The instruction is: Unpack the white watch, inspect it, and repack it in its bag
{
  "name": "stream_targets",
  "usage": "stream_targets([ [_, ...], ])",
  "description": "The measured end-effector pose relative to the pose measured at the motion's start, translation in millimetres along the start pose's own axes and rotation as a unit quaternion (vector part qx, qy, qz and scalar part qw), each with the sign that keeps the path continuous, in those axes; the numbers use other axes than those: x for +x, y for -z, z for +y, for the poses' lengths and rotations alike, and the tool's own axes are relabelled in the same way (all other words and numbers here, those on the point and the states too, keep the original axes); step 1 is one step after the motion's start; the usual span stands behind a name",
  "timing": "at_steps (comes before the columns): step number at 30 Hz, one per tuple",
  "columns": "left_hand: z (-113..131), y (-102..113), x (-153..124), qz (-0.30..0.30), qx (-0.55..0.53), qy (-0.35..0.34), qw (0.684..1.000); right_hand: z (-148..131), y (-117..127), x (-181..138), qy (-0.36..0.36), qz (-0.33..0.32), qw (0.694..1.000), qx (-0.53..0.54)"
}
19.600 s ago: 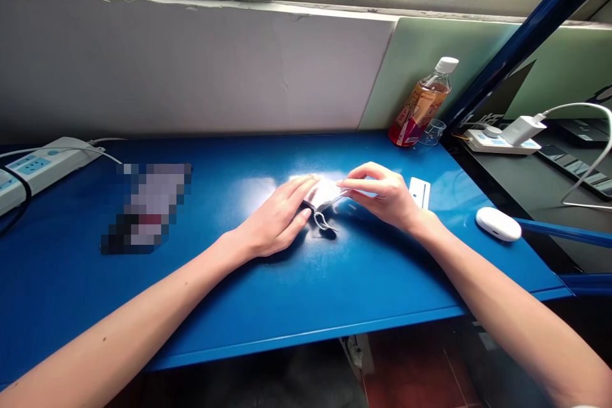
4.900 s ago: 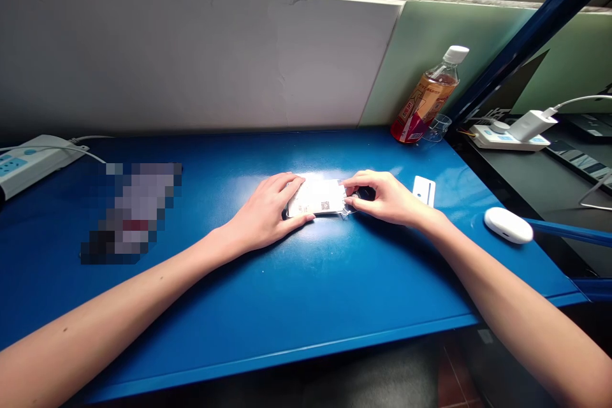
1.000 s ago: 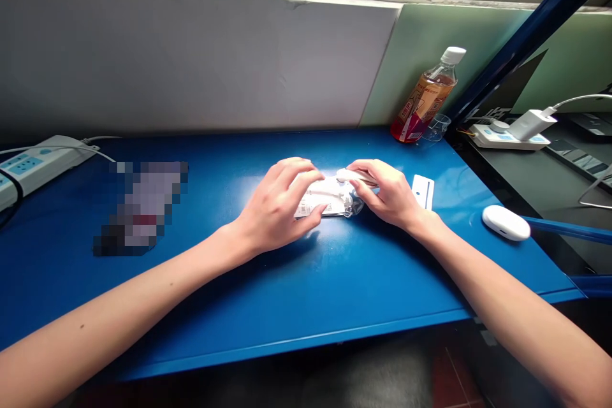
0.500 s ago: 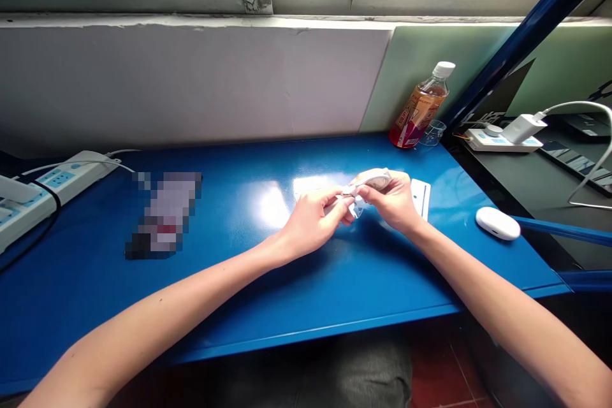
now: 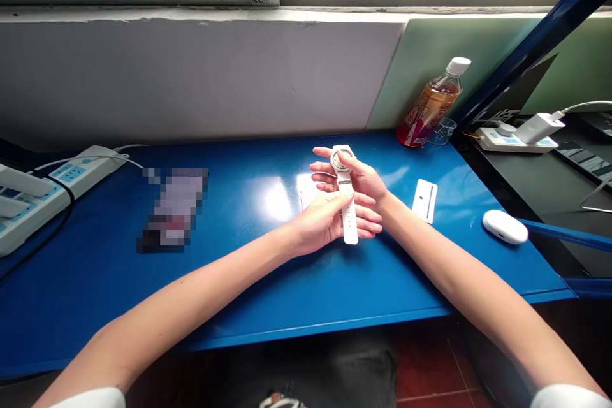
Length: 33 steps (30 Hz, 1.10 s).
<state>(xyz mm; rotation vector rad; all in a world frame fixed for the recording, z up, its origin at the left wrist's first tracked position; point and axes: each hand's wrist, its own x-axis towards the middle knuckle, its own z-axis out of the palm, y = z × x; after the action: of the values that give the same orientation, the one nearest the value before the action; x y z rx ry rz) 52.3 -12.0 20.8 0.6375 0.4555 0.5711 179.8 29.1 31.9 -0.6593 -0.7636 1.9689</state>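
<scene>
A white wristwatch (image 5: 345, 194) with a round face and a white strap is held above the blue table (image 5: 268, 287), between both hands. My right hand (image 5: 361, 177) grips the watch at its face, thumb on top and fingers behind it. My left hand (image 5: 321, 224) lies palm up under the lower strap, with the thumb pressing the strap onto the fingers. A pale, shiny patch (image 5: 306, 188) on the table just behind the hands may be the clear bag; I cannot tell.
A white card (image 5: 424, 199) and a white oval case (image 5: 505, 227) lie to the right. A bottle of reddish drink (image 5: 433, 105) and a small clear cup (image 5: 444, 131) stand at the back right. Power strips (image 5: 62, 178) lie at the left, and a blurred item (image 5: 174, 207) left of centre.
The watch has come out of the crumpled clear bag and now hangs straight between both hands. Both hands have lifted slightly off the table.
</scene>
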Motion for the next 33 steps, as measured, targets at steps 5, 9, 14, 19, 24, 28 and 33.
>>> stream_targets([
  [5, -2.7, 2.5, 3.3, -0.014, 0.017, 0.016, 1.000, 0.9, 14.5, -6.8, -0.005, -0.014, 0.999, 0.028],
  [9, -4.6, 1.8, 2.8, -0.004, 0.045, 0.001, 0.999, 0.6, 15.2, -5.9, -0.010, -0.042, 0.998, 0.044],
  [14, -12.1, 0.9, -0.3, 0.093, 0.104, -0.106, 0.985, -1.3, 15.2, -7.5, -0.017, -0.086, 0.995, 0.055],
  [19, -9.3, 2.9, -0.1, 0.092, 0.070, -0.045, 0.992, -1.4, 16.5, -7.5, -0.015, -0.074, 0.997, 0.032],
  [24, -3.4, 1.8, -1.1, 0.067, 0.051, 0.010, 0.996, -1.4, 15.2, -6.6, -0.014, -0.060, 0.998, 0.019],
  [28, -5.4, 3.2, -3.5, 0.048, 0.031, 0.022, 0.998, -2.3, 12.9, -8.7, -0.015, -0.063, 0.998, 0.004],
  [33, -7.3, 5.5, -4.1, 0.033, 0.021, 0.023, 0.999, -3.4, 12.2, -11.1, -0.007, -0.090, 0.996, 0.014],
])
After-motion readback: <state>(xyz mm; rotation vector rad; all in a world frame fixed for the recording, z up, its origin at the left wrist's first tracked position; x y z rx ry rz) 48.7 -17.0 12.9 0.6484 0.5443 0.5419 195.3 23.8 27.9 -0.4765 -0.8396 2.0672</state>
